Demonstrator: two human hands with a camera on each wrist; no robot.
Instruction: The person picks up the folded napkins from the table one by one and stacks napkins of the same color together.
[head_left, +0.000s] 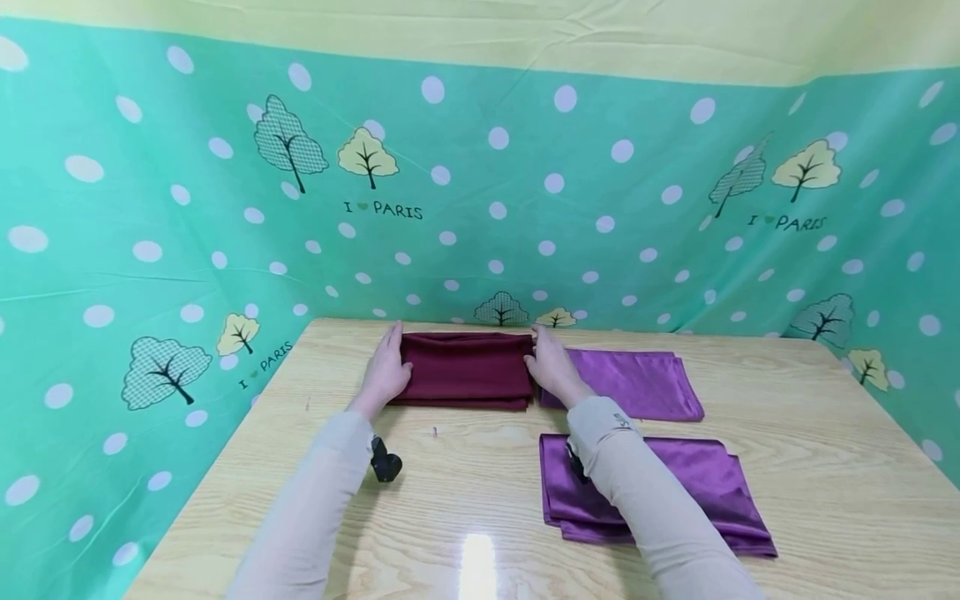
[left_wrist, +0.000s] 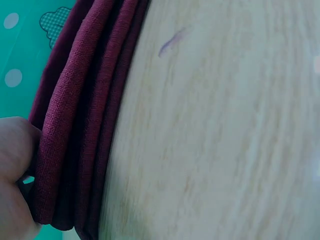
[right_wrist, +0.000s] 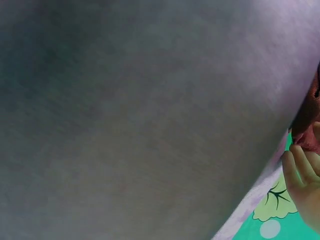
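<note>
From my end I watch the left hand (head_left: 386,368) grip the left end of a folded maroon cloth (head_left: 467,368) near the wooden table's (head_left: 468,487) far edge; the right hand (head_left: 553,367) pinches its right end, beside two folded purple cloths (head_left: 637,385).

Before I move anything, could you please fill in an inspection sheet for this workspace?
Surface: wood-grain table with a small purple mark.
Job's things: folded dark red cloth, between the hands.
Clutter: two folded purple cloths, the far one right of the red, the near one partly hidden by the right sleeve.
Grippers: left hand holds the red cloth's left end; right hand its right end.
Cables: nothing seen.
Surroundings: green dotted curtain with printed trees.
</note>
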